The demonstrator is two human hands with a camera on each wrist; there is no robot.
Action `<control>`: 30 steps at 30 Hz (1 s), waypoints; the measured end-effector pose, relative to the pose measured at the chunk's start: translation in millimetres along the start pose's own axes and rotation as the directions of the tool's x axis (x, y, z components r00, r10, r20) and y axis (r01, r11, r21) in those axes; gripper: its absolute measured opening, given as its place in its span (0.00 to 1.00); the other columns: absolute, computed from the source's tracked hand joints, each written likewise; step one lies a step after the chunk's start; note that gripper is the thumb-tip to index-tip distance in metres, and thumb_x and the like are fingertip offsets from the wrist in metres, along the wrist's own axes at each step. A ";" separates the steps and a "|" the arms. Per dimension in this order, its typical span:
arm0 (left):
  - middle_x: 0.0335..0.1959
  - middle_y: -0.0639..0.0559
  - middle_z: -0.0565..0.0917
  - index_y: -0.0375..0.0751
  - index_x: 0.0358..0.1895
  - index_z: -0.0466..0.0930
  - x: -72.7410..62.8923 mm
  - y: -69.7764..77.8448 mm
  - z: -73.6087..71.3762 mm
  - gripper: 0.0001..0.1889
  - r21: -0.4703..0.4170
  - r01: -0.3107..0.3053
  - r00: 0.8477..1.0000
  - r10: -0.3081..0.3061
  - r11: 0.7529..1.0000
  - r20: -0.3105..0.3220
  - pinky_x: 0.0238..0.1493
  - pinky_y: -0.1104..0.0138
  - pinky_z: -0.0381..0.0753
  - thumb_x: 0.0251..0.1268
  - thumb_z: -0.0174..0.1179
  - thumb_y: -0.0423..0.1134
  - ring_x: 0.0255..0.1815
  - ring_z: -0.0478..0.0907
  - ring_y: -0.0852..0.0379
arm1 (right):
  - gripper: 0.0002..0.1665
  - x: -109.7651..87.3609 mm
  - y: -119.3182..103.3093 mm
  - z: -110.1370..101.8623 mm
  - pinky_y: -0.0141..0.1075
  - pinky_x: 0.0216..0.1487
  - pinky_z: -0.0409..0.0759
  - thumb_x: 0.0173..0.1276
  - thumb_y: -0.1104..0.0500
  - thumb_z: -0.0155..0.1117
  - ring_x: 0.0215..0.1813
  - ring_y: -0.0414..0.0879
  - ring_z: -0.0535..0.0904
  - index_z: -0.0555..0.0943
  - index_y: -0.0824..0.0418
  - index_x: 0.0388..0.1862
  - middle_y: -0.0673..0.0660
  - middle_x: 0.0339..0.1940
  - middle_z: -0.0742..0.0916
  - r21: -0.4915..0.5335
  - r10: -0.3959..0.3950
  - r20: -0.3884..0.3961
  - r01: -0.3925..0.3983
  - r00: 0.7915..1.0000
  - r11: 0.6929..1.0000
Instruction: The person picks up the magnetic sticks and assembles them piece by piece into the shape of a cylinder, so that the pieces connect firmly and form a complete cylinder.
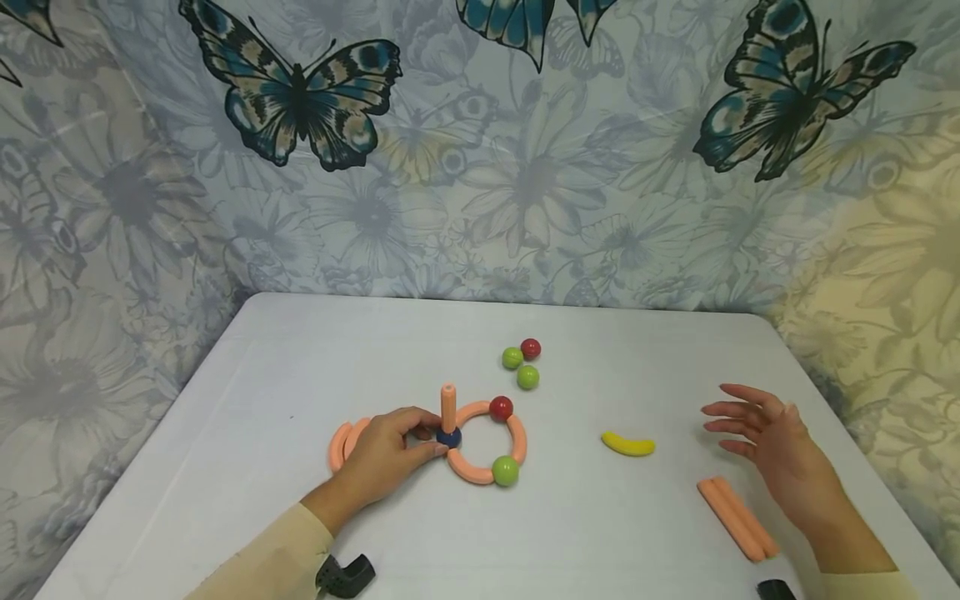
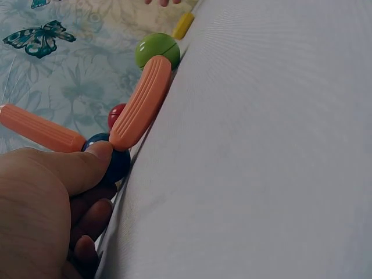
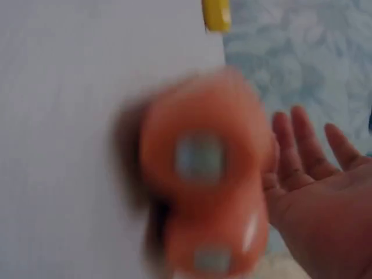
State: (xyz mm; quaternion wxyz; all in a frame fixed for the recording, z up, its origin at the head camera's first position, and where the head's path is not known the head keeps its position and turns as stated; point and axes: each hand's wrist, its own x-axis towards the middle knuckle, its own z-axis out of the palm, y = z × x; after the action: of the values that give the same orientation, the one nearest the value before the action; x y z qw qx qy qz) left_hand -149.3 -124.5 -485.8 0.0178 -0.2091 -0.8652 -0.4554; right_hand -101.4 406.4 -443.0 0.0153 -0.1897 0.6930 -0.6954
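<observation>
My left hand (image 1: 386, 454) pinches a dark blue ball (image 1: 448, 437) between thumb and fingers. From that ball a straight orange rod (image 1: 447, 407) sticks up. Curved orange pieces (image 1: 472, 473) run off it into a ring, joined by a red ball (image 1: 501, 407) and a green ball (image 1: 506, 471). In the left wrist view the thumb presses on the blue ball (image 2: 119, 165) beside a ribbed curved piece (image 2: 142, 104). At the right, my right hand (image 1: 783, 450) is held with fingers spread and nothing in it, near two straight orange rods (image 1: 738, 518) lying side by side.
Behind the ring lie two green balls (image 1: 528, 377) and a red ball (image 1: 530, 348). A short yellow curved piece (image 1: 627, 444) rests between ring and right hand. More curved orange pieces (image 1: 341, 446) lie partly hidden behind the left hand. The white table (image 1: 300, 350) meets a patterned wall.
</observation>
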 end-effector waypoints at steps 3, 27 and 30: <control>0.46 0.64 0.87 0.50 0.54 0.91 -0.1 0.5 0.2 0.13 -0.007 0.006 1.000 -0.006 1.000 0.005 0.36 0.66 0.79 0.68 0.79 0.38 0.45 0.83 0.60 | 0.36 -15.4 6.1 -20.3 0.38 0.58 0.81 0.93 0.46 0.19 0.64 0.47 0.82 0.68 0.47 0.85 0.52 0.69 0.84 -0.016 0.068 -0.009 -0.068 0.998 0.998; 0.46 0.64 0.88 0.49 0.53 0.91 -0.5 -0.6 0.8 0.13 -0.011 -0.018 1.000 0.017 1.000 -0.017 0.34 0.67 0.78 0.68 0.79 0.37 0.45 0.84 0.60 | 0.24 -44.8 14.9 -19.8 0.34 0.43 0.81 0.80 0.70 0.66 0.47 0.45 0.81 0.77 0.67 0.72 0.53 0.52 0.85 -0.493 0.327 -0.040 -0.304 0.944 0.815; 0.45 0.63 0.88 0.49 0.53 0.91 -0.2 -0.5 0.8 0.13 -0.020 -0.029 0.999 0.029 0.999 -0.020 0.35 0.67 0.79 0.68 0.79 0.37 0.44 0.84 0.60 | 0.24 -40.9 8.5 -11.9 0.37 0.33 0.81 0.80 0.67 0.68 0.38 0.46 0.80 0.76 0.74 0.70 0.55 0.45 0.85 -0.557 0.343 -0.089 -0.333 0.935 0.761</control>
State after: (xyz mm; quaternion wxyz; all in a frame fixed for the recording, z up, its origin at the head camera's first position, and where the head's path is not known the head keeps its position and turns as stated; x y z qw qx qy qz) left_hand -149.1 -124.2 -486.7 0.0307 -0.2173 -0.8572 -0.4659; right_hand -69.0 429.1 -460.8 0.0899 -0.0640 0.8894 -0.4435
